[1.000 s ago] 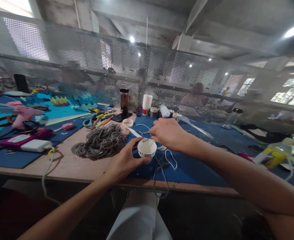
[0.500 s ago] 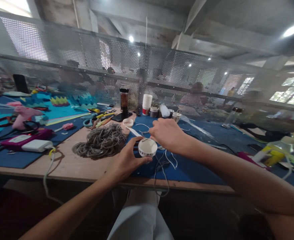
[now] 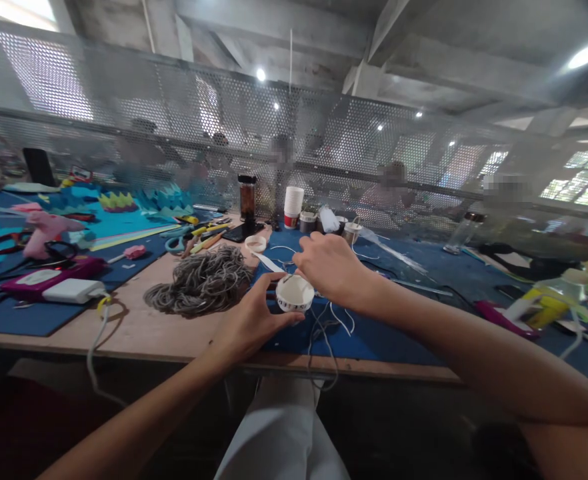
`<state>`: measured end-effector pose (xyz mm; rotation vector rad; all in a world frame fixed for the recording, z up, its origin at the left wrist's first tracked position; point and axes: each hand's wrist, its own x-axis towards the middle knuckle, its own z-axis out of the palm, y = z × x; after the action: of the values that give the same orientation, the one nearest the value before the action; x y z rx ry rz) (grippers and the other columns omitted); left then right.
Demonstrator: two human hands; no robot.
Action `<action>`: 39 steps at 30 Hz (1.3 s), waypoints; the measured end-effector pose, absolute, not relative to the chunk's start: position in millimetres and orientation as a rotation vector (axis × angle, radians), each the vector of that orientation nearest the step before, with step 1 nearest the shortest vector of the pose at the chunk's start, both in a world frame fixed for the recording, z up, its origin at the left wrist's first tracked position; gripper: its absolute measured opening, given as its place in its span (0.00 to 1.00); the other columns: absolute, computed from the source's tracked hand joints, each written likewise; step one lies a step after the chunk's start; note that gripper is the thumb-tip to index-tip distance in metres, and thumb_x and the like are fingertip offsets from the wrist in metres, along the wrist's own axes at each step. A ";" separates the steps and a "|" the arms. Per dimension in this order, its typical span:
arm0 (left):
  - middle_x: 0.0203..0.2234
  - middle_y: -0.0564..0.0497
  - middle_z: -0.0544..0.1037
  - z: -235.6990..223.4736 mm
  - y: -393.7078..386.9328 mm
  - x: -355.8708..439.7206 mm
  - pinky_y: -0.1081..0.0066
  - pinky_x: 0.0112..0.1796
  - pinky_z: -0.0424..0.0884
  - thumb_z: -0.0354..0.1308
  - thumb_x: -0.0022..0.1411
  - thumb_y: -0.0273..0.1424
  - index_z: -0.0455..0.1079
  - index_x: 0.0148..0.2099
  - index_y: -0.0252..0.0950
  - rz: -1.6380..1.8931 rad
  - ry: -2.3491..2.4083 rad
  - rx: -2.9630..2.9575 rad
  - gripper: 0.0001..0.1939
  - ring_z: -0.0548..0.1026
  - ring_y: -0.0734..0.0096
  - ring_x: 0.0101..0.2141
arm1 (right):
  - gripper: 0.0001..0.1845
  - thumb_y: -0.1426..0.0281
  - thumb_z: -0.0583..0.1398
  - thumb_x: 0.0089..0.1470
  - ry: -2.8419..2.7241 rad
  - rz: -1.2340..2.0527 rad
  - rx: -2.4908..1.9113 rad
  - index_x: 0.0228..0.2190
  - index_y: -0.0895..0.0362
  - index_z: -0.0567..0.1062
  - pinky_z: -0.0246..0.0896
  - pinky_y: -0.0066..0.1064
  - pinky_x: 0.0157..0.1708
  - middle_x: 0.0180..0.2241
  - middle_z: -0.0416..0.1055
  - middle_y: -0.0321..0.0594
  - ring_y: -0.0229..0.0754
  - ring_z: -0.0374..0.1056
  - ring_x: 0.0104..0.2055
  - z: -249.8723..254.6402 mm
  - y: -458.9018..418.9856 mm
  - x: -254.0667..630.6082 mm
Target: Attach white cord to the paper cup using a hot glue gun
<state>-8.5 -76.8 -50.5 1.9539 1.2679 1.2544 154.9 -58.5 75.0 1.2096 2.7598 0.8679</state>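
My left hand (image 3: 257,308) is closed around a shallow white paper cup (image 3: 295,295) with dark lettering on its side, its opening tilted up toward me. At the cup's far right rim, the fingers of my right hand (image 3: 331,265) are pinched together; what they hold is hidden. Thin grey cord (image 3: 330,347) hangs from beside the cup over the table's front edge. White string ends (image 3: 347,322) lie just right of it. Behind my left hand, a white paper strip (image 3: 270,263) runs toward a pale ring (image 3: 255,244).
A heap of grey cord (image 3: 201,280) lies left of my hands. Behind stand stacked paper cups (image 3: 293,200) and a dark bottle (image 3: 247,199). At left are a pink glue gun (image 3: 44,233) and a purple power bank (image 3: 57,277). A mesh screen (image 3: 174,133) closes off the back.
My right hand has shifted slightly left, closer to the cup's rim. The cup appears slightly turned in my left hand, which keeps its hold. The view has moved a little.
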 end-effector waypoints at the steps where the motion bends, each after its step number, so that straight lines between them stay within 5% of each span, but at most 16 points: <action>1: 0.47 0.45 0.77 -49.3 -77.4 -8.6 0.56 0.48 0.72 0.69 0.48 0.41 0.64 0.57 0.42 1.256 1.257 1.956 0.35 0.76 0.54 0.46 | 0.08 0.71 0.58 0.60 2.762 0.875 1.208 0.33 0.59 0.78 0.47 0.34 0.27 0.34 0.73 0.48 0.46 0.65 0.37 74.4 -58.5 155.5; 9: 0.49 0.47 0.77 -29.8 -75.5 -15.6 0.63 0.49 0.70 0.50 0.67 0.40 0.71 0.54 0.38 1.233 1.182 1.976 0.19 0.75 0.60 0.47 | 0.08 0.70 0.58 0.61 2.773 0.910 1.167 0.34 0.57 0.78 0.46 0.34 0.28 0.35 0.73 0.46 0.46 0.64 0.37 72.6 -56.0 167.6; 16: 0.42 0.47 0.75 -10.1 -64.3 -19.8 0.67 0.45 0.70 0.54 0.65 0.36 0.75 0.48 0.39 1.383 1.151 2.173 0.14 0.74 0.64 0.43 | 0.09 0.69 0.58 0.61 2.819 0.862 1.182 0.33 0.56 0.78 0.43 0.34 0.27 0.34 0.73 0.44 0.43 0.63 0.35 86.5 -65.0 175.4; 26: 0.27 0.49 0.77 47.2 -52.6 -6.3 0.70 0.31 0.66 0.60 0.58 0.38 0.79 0.32 0.38 1.113 1.190 2.543 0.11 0.71 0.69 0.29 | 0.12 0.67 0.55 0.63 2.883 0.729 1.183 0.35 0.55 0.79 0.42 0.33 0.26 0.33 0.73 0.43 0.39 0.63 0.30 97.5 -64.9 181.1; 39: 0.24 0.50 0.80 90.4 -39.7 7.7 0.73 0.27 0.62 0.60 0.54 0.34 0.80 0.31 0.40 0.540 1.177 2.765 0.08 0.75 0.69 0.26 | 0.12 0.74 0.58 0.50 2.957 -0.034 1.181 0.33 0.57 0.81 0.55 0.29 0.30 0.31 0.78 0.39 0.38 0.69 0.32 115.3 -48.1 198.8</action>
<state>7.7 -39.7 90.4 2.7654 1.1774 0.5400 198.8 -48.1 115.3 1.1812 2.9575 -0.0342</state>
